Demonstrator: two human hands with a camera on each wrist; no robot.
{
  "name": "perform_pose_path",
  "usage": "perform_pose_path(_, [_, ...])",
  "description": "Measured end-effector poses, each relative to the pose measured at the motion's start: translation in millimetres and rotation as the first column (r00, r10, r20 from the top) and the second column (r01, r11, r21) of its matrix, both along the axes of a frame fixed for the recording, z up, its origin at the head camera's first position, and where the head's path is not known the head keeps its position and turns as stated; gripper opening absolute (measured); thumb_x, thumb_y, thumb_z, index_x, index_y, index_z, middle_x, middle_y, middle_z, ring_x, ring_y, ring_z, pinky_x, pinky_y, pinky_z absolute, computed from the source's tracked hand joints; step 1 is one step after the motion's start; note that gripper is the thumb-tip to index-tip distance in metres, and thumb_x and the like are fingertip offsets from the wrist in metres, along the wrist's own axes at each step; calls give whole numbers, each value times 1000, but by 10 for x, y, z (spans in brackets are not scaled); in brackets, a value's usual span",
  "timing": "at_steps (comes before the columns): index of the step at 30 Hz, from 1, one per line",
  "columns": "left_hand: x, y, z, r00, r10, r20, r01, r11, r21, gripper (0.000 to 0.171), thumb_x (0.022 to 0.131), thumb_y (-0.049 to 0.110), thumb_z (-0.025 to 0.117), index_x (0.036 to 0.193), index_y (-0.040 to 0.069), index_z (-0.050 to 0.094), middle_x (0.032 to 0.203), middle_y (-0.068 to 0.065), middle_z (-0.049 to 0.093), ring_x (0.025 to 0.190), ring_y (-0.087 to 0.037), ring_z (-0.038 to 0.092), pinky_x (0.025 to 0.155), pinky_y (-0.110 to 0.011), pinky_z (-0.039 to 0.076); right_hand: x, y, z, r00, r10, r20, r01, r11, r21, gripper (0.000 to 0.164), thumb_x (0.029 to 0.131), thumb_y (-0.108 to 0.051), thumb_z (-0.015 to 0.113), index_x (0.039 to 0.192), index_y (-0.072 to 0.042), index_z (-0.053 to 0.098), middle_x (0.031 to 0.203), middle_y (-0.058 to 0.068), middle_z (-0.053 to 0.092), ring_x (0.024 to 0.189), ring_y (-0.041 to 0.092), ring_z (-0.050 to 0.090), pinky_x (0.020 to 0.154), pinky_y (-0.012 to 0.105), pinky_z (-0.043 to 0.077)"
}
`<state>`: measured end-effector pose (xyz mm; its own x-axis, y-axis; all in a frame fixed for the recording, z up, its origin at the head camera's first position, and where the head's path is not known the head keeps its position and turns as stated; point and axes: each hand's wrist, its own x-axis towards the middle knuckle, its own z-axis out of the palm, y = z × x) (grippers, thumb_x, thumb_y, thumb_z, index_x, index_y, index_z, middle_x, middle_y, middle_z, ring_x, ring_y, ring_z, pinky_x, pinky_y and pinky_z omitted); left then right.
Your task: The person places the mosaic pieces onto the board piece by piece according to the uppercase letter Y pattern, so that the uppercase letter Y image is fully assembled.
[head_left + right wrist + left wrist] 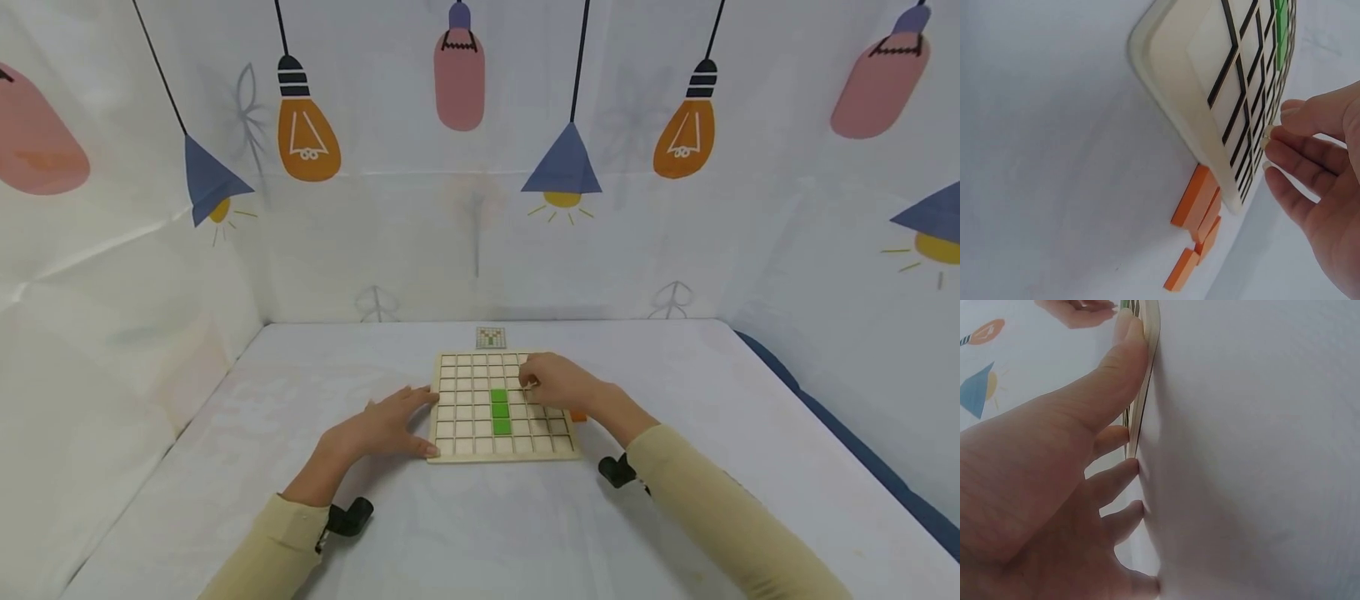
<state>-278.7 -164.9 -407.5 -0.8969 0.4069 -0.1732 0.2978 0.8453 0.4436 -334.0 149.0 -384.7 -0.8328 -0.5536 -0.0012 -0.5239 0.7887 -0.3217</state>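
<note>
A square wooden grid board (465,458) lies flat on the table, with three green tiles (500,410) in a column near its middle. My left hand (382,425) rests spread along the board's left edge, its thumb at the near corner and its fingertips farther up that side. In the left wrist view the thumb (1110,381) lies against the rim of the board. Over the board's upper right part, my right hand (566,385) has its fingers bent, fingertips right at the cells. I cannot tell whether it pinches something small there. Several orange blocks (1197,194) lie beside the board's right edge.
Beyond the far edge of the board lies a small pattern card (491,337) with a coloured grid on it. The white table (480,533) is enclosed by a pale curtain (480,250) printed with lamps and bulbs.
</note>
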Motion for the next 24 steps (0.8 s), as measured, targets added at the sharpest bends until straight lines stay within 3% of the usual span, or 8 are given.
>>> perform_pose_path(5, [4,-2,2,1000,1,5,-1,1000,7,92,78,57,78,153,22,38,165,-4,27,155,-32,18,113,-77,13,-15,81,-13,1000,-7,-19,8,1000,16,20,92,-2,60,106,-8,73,102,3,67,92,16,59,85,37,53])
perform_pose_path(11, [2,4,4,1000,-7,6,7,1000,9,91,79,56,77,154,21,38,166,-4,26,155,-33,17,112,-78,12,-25,234,15,999,-21,-25,21,1000,-22,29,87,6,57,107,-6,73,106,6,68,100,20,63,90,40,55])
perform_pose_path(24, [-28,-9,-20,1000,-11,1,11,1000,6,94,78,57,78,154,20,38,165,-4,26,155,-33,18,110,-80,12,-90,504,38,997,-60,-54,58,998,-39,27,85,5,56,105,-4,73,97,7,66,87,19,58,80,38,53])
